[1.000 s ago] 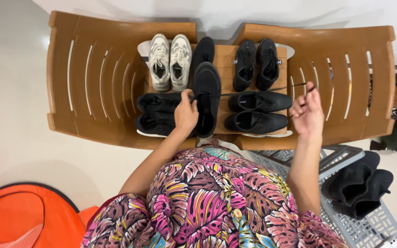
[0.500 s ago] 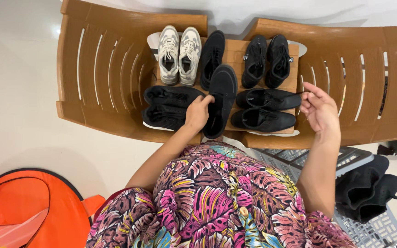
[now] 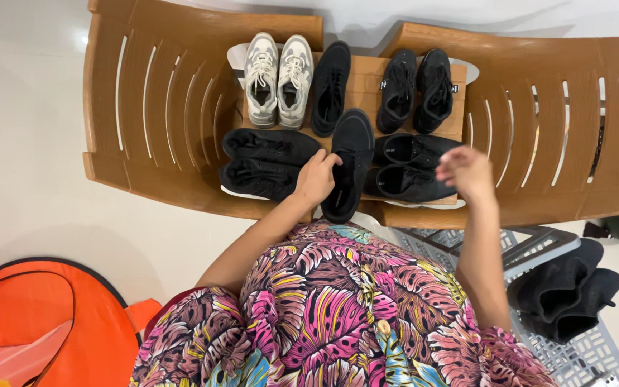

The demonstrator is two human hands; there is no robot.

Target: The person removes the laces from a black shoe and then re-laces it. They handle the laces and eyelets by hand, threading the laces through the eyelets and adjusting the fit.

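At frame centre: left hand (image 3: 317, 179) fingers closed around black fabric sneaker (image 3: 349, 163) on brown wooden bench (image 3: 159, 107). Right of centre: right hand (image 3: 467, 172) motion-blurred, grip indiscernible, partly covering black shoe pair (image 3: 406, 168).

Two brown slatted chairs (image 3: 159, 107) stand side by side on a pale floor (image 3: 23, 143), and a flat cardboard sheet (image 3: 363, 75) bridges the gap between their seats. On the sheet's far edge stand a white pair (image 3: 279, 80), a single black shoe (image 3: 332, 86) just beside it, and a black pair (image 3: 417, 89). Nearer, a black pair (image 3: 266, 163) lies sideways on the left, another black pair (image 3: 410, 168) sideways on the right, and one black shoe (image 3: 349, 165) lies between them, pointing away. On the floor lie an orange bag (image 3: 44, 322) and a grey crate (image 3: 574, 351).
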